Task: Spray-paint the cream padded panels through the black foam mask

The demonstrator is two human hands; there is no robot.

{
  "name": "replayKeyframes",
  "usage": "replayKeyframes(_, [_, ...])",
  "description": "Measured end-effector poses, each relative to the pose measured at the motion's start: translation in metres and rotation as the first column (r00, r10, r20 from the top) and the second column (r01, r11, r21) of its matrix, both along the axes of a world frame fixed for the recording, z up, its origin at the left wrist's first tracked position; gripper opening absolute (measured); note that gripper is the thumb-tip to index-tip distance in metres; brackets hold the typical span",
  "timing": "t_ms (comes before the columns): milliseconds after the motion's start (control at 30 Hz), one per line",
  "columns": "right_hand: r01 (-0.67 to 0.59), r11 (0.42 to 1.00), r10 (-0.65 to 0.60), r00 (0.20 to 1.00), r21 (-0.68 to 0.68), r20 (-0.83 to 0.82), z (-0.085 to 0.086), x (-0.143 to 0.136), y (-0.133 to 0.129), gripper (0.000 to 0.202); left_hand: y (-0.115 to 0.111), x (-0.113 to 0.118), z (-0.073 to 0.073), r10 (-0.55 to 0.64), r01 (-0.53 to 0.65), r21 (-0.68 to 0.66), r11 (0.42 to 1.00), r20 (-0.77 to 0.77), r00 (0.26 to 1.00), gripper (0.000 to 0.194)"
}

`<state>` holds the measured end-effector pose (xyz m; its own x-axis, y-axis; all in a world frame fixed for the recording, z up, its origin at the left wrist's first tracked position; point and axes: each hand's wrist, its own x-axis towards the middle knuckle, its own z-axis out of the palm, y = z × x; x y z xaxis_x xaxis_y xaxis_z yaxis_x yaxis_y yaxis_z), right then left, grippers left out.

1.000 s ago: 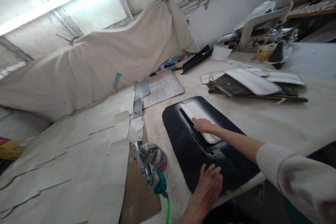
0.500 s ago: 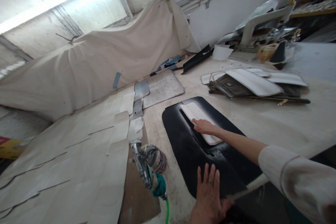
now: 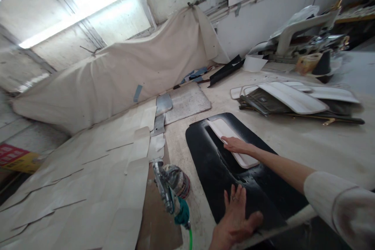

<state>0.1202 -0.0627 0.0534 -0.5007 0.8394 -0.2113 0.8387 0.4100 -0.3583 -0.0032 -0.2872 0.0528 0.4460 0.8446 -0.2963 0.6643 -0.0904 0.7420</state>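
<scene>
A large black rounded panel (image 3: 202,164) lies on the worktable, with glossy wet-looking streaks on its surface. On top of it rests a white, long panel with rounded corners (image 3: 218,125). My right hand (image 3: 238,145) is closed on the left edge of the white panel, thumb and fingers pinching it. Near the front of the black panel, my left hand (image 3: 236,215) presses down with its fingers stretched out and thumb apart; a ring shows on one finger. Left of the black panel stands a spray gun (image 3: 164,187) with a cup and a green hose.
Overlapping pale sheets (image 3: 96,179) cover the table's left side. A stack of white and dark panels (image 3: 293,99) sits at the right, with a sewing machine (image 3: 301,31) behind it. A beige cloth (image 3: 140,62) hangs along the back. A grey speckled board (image 3: 190,101) lies beyond the black panel.
The camera view has shifted, so the scene sits slightly lower and further right. My left hand has edged forward on the black panel, its fingers more bent. My right hand keeps its hold.
</scene>
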Motion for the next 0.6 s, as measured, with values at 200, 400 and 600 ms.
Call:
replayKeyframes(200, [-0.074,0.997,0.076,0.996,0.035,-0.053,-0.012,0.005,0.003,0.038,0.038,0.003,0.002,0.534,-0.568,0.143,0.811,0.215,0.817,0.05])
replayKeyframes(400, [-0.075,0.996,0.079,0.993,0.039,-0.088,-0.022,0.007,0.007,0.048,0.167,-0.029,-0.012,0.825,-0.669,0.498,0.552,-0.21,0.524,0.052])
replayKeyframes(600, [-0.056,0.996,0.063,0.991,0.07,-0.117,-0.048,0.014,0.015,0.052,0.271,-0.072,-0.028,0.843,-0.678,0.501,0.538,-0.314,0.437,0.051])
